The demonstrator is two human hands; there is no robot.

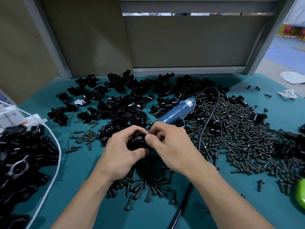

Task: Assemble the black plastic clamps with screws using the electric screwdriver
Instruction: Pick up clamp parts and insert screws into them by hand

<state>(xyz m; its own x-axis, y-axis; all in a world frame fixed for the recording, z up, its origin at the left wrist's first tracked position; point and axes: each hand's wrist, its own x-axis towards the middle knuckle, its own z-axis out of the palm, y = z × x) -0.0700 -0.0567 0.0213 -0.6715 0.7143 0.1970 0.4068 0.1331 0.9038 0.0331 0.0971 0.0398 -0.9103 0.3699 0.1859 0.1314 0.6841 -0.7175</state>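
Where the teal table reaches the left edge, a clamp pile lies with a white cable curving past its right side. A white box sits just behind it. Further right, clamp halves spread across the back of the table, with a small metal bracket among them near their left end.

At centre, the left hand curls fingers and thumb round a clamp, holding it above the table. A screw sits in the clamp, its head facing up toward the camera. The right hand meets the clamp from the other side. Its thumb and bent fingers pinch the clamp's right edge, just beside the screw. Under both wrists, loose screws lie scattered on the table.

Behind the right hand, the blue screwdriver lies on the parts, touched by neither hand, its tip hidden by the fingers. Its black cord loops back, then runs toward the near edge. Right of the cord, a broad screw heap covers the table, with a few clamp halves lying in it. At the far right, a white rag lies near the back, and a green object is cut off by the frame edge.
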